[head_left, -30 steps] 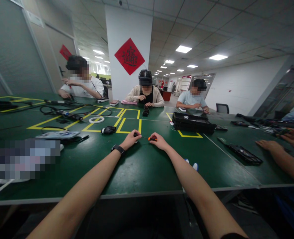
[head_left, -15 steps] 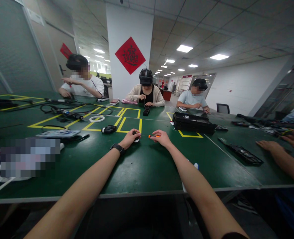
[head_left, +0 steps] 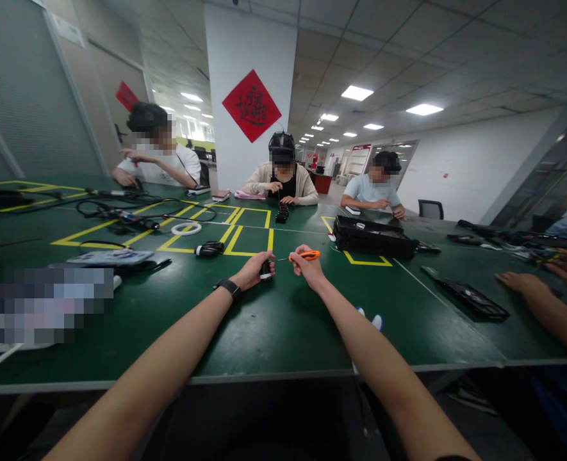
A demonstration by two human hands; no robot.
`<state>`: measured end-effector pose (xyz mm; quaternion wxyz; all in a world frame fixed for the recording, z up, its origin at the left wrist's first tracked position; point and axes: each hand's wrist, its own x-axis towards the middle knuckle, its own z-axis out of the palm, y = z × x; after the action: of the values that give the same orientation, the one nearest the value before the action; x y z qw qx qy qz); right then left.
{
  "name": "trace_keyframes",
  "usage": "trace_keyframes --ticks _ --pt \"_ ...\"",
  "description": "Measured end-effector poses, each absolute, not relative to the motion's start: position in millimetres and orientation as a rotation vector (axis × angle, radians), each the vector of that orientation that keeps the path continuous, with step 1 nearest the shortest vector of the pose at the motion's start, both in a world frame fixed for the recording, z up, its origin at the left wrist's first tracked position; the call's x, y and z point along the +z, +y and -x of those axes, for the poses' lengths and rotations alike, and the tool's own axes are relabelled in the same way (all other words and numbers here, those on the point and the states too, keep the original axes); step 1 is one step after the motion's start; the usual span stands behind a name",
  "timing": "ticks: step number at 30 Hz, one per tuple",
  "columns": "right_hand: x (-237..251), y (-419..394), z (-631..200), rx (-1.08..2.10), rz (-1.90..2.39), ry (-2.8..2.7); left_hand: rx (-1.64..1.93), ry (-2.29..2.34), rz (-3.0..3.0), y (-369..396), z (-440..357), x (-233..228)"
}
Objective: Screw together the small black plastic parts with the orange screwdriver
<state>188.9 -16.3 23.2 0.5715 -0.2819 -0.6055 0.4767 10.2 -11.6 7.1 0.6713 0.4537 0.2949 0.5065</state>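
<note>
Orange-handled screwdriver (head_left: 305, 255) pinched in the fingers of the right hand (head_left: 307, 267), centre of frame, thin shaft pointing left toward a small black part (head_left: 266, 269). Left hand (head_left: 252, 271), watch (head_left: 229, 288) on its wrist, curls about that part and holds it standing on the green table (head_left: 273, 326); tip and part sit just apart, contact not resolvable at this size. Risk, as judged: both arms are stretched far out with no visible wrist support, so the fine tip could skid off the part and jab the left fingers, or the part could tip and roll away. Further out: black mouse-like object (head_left: 209, 249) left of centre by the yellow tape lines (head_left: 245, 238), black case (head_left: 372, 235) right of centre, another person's hands (head_left: 521, 280) at the right edge.
</note>
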Motion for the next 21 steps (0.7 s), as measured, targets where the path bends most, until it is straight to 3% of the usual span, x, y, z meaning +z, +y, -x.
trace_keyframes --ticks 5,21 --pt "33 -25 -196 1.014 0.605 -1.699 1.129 0.689 -1.04 -10 -5 8" --pt "38 -35 -188 0.972 0.678 -1.668 1.171 0.708 -1.122 -8 -6 4"
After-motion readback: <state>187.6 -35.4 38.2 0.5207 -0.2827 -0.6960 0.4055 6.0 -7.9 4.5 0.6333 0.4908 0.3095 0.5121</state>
